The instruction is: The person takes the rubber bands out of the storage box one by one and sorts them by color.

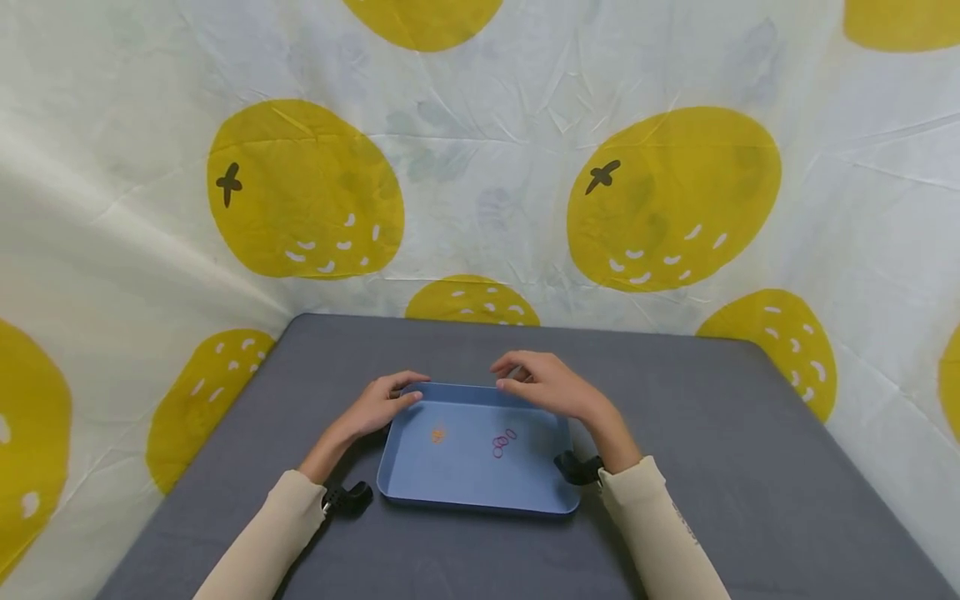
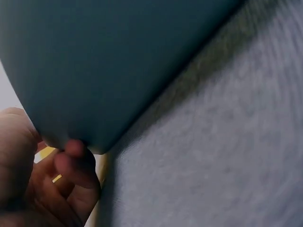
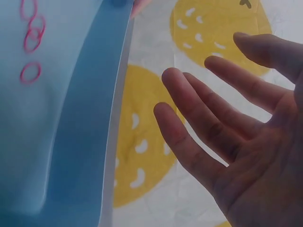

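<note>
A blue rectangular tray (image 1: 465, 479) sits before me on the grey table. My left hand (image 1: 378, 406) grips its far left corner, thumb over the rim; in the left wrist view its fingers (image 2: 78, 165) curl against the tray's corner. Above the far right rim hovers my right hand (image 1: 551, 383), holding nothing. Its spread, relaxed fingers (image 3: 189, 146) show beside the tray wall in the right wrist view. Several thin pink rings (image 1: 501, 443), like small rubber bands, lie right of the tray's middle. A small cluster of orange bands (image 1: 438, 435) lies toward the left.
The grey cloth-covered table (image 1: 750, 500) stretches out on both sides of the tray. Behind it hangs a white curtain (image 1: 487, 225) with large yellow fruit prints. A black wrist camera (image 1: 577, 468) on my right arm overlaps the tray's right edge in the head view.
</note>
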Motion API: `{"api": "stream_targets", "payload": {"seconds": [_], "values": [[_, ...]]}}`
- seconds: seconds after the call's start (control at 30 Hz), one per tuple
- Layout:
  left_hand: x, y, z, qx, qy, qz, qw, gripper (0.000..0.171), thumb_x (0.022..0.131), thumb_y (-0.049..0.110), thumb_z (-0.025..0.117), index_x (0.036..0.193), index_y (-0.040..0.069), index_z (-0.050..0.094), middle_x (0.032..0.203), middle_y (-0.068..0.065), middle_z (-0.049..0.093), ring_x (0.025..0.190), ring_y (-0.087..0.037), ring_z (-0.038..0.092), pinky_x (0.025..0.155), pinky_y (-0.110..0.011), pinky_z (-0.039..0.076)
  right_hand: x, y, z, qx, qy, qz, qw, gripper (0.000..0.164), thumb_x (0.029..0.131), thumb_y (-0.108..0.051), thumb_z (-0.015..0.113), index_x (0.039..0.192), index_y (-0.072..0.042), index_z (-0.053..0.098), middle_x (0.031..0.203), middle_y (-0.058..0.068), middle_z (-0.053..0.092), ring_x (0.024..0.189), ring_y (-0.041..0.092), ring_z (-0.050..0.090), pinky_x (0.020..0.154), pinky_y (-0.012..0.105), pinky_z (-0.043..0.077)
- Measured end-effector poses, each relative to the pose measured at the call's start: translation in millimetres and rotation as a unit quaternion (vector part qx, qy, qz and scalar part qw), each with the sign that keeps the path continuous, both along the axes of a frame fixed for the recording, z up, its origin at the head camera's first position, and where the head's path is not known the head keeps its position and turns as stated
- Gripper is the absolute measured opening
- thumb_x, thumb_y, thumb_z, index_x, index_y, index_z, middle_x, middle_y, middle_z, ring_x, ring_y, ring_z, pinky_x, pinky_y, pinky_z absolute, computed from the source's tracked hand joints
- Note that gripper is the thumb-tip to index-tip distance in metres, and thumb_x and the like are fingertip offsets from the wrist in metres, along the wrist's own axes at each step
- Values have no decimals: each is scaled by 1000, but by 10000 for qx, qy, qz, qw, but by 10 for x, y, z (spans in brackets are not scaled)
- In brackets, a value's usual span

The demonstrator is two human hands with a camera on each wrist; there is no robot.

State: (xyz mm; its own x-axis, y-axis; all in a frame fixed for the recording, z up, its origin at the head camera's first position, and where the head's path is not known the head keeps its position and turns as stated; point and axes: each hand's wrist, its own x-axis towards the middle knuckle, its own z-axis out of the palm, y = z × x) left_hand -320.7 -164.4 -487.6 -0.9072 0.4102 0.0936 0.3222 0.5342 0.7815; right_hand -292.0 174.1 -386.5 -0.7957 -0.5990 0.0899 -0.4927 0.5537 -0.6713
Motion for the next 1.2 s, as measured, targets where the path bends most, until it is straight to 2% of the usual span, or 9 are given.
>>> {"api": "stream_targets", "payload": {"seconds": [0.07,0.17,0.33,0.5,0.77,0.9,1.07,1.2], "values": [[0,6,-22,99,-82,-6,9999,38,106,30,60,143,21,62,151,-14,57,141,-45,51,107,-60,48,-23,-63,6,19,-88,47,9999,33,105,-35,61,132,-17,67,124,3,72,104,20,71,91,39,57],[1,10,-46,238,-145,-9,9996,38,107,27,58,144,19,61,151,-14,58,144,-42,49,110,-61,45,-60,-156,3,69,-173,132,9997,32,105,-34,62,131,-18,68,119,2,73,101,23,72,90,39,57],[-6,3,-84,514,-338,-116,9980,39,109,20,53,147,14,59,151,-15,57,141,-39,51,109,-59,45,-115,-285,-44,108,-271,245,9993,29,104,-30,63,129,-16,69,116,3,74,98,24,74,90,38,58],[6,-20,-106,696,-507,-129,9962,38,110,17,50,147,16,59,150,-15,57,140,-38,52,110,-58,44,-160,-422,-91,12,-527,420,9977,32,104,-29,63,130,-12,69,118,6,73,100,29,74,90,37,58],[-8,-45,-105,771,-565,-179,9953,39,112,28,47,147,16,58,148,-16,58,127,-36,61,97,-49,54,-242,-653,-133,19,-700,877,9937,35,105,-25,62,132,-3,67,120,11,73,101,34,74,88,33,58],[-37,-46,-88,836,-563,-284,9945,41,113,29,43,149,15,56,146,-18,59,120,-35,66,93,-46,57,-275,-751,-180,221,-734,1152,9904,34,105,-24,61,129,0,68,122,12,73,98,30,74,87,30,58],[-60,-22,-91,820,-406,-339,9952,41,114,28,41,148,15,57,149,-16,59,130,-35,61,102,-50,52,-291,-853,-267,508,-530,1216,9899,33,105,-23,61,127,0,70,117,11,75,93,24,74,84,28,57],[-61,16,-110,805,-335,-423,9953,41,113,29,43,149,16,57,153,-13,56,142,-36,51,113,-56,43,-282,-892,-350,619,-443,1145,9905,30,104,-20,62,124,-1,72,112,9,77,91,24,74,80,28,57]]}}
